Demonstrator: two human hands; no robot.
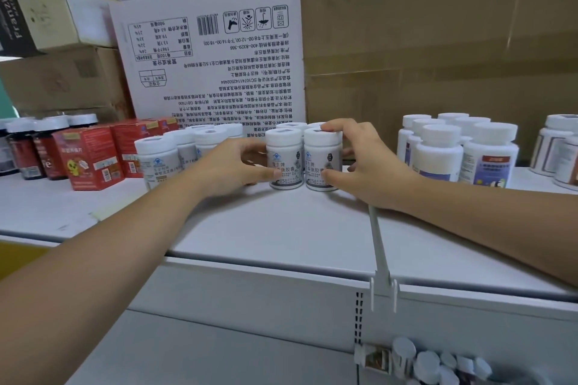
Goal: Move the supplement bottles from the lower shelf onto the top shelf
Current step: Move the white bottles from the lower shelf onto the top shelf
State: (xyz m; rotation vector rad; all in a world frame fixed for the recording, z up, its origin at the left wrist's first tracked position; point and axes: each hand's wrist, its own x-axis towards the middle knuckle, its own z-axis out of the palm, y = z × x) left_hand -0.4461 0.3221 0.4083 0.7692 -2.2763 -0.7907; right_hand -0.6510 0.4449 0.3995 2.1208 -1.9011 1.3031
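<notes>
Nearest, at bottom right on the lower shelf [250, 359]: a huddle of white-capped bottles [438, 366] not yet moved up, blurred and cut off by the frame edge, impossible to count. Higher, on the top shelf [281, 228]: two white supplement bottles side by side and touching. Left bottle [284, 159] gripped by the left hand [231, 166], right bottle [322, 159] by the right hand [366, 162], fingers curled round each, bases seemingly down on the shelf. Just behind and to the left, matching bottles [187, 147] already placed. Partway done, by that reckoning. Labels too soft to read; rear rows mostly hidden.
</notes>
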